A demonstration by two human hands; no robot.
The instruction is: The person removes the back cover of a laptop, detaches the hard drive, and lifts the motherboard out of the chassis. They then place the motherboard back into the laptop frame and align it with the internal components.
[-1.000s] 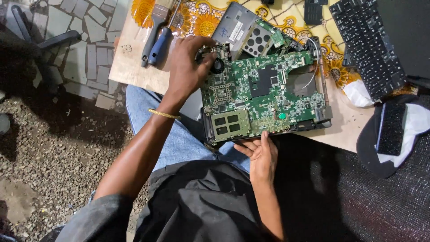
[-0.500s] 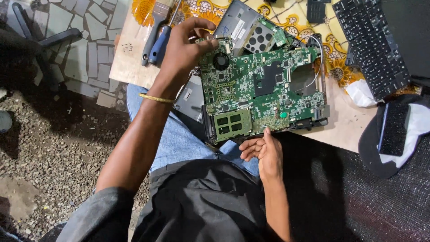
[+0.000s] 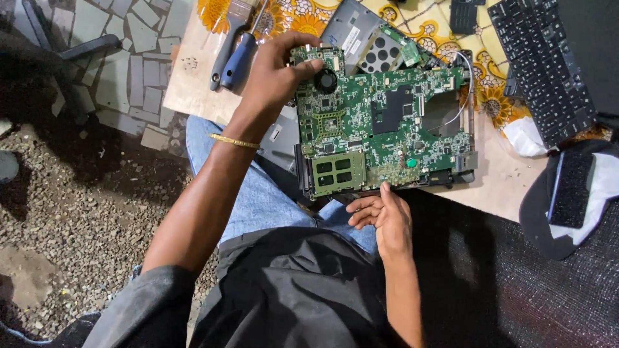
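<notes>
Head view, single frame.

Work surface: a pale wooden board [image 3: 190, 84] laid across the lap, half covered by a yellow flower-print cloth [image 3: 438, 26].

Black keyboard [image 3: 541, 64] lies at the far right edge, detached and keys up.

The green circuit board [image 3: 387, 122] sits mid-frame, component side up, its near edge overhanging the wooden board above the knees. A dark casing shows under its near edge.

Grey metal panel [image 3: 351, 32] lies behind the circuit board, partly under it. It has a perforated patch and one white rectangular label [image 3: 351, 41]; I do not read the print.

Left hand [image 3: 274, 77]: thumb and fingers pinched shut on the far-left corner of the circuit board, beside the round black fan [image 3: 325, 80].

Right hand [image 3: 387, 219]: fingers loosely curled and gripping nothing, with the index tip touching the near edge of the circuit board.

My judgement of the step in hand: the circuit board is steadied at two edges, with one corner gripped. I cannot tell whether it is lifted or lying flat.

Further handling, as I judge it, calls for edge-only contact and care with the white cable [image 3: 465, 71] looping at the far-right corner, which may tether the circuit board.

A blue-handled screwdriver [image 3: 237, 59] and a grey-handled brush [image 3: 222, 61] lie side by side, just left of the left hand.

Small markers:
- A memory module [image 3: 338, 173] near the front-left of the circuit board.
- A round green sticker [image 3: 411, 162] on the near edge, just above the right hand.
</notes>
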